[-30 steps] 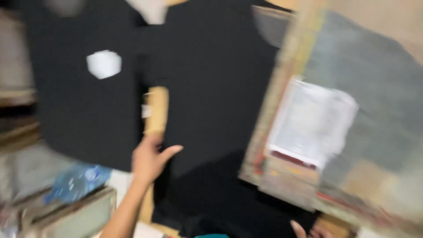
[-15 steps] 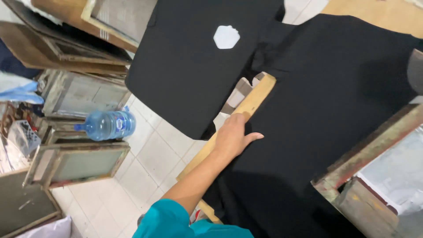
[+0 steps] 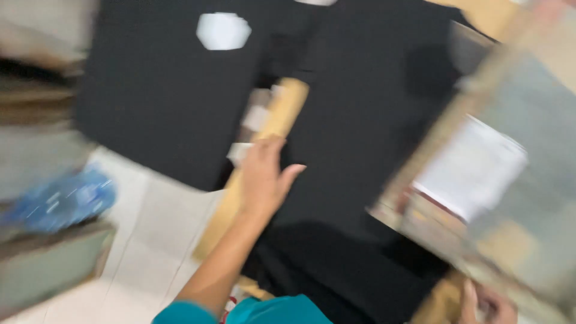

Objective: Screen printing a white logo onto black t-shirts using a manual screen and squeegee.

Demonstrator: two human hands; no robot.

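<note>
The picture is motion-blurred. My left hand (image 3: 264, 174) lies flat on a narrow wooden board (image 3: 283, 111), fingers together and thumb spread towards a black garment (image 3: 360, 120) stretched on the right. A second black garment (image 3: 150, 102) with a white patch (image 3: 223, 30) lies to the left of the board. My right hand (image 3: 487, 305) is at the bottom right, fingers curled on the lower edge of a wooden-framed mesh screen (image 3: 480, 180). The screen is tilted above the right garment and carries a pale rectangular patch.
A blue water bottle (image 3: 60, 201) lies on the white tiled floor (image 3: 150, 252) at left. Framed screens (image 3: 48, 270) are stacked beside it, and more blurred frames sit at the upper left. My teal sleeve (image 3: 264, 312) shows at the bottom.
The view has swung right, so the framed screen fills the right side again, held tilted over the garment. My left hand has stayed on the wooden board.
</note>
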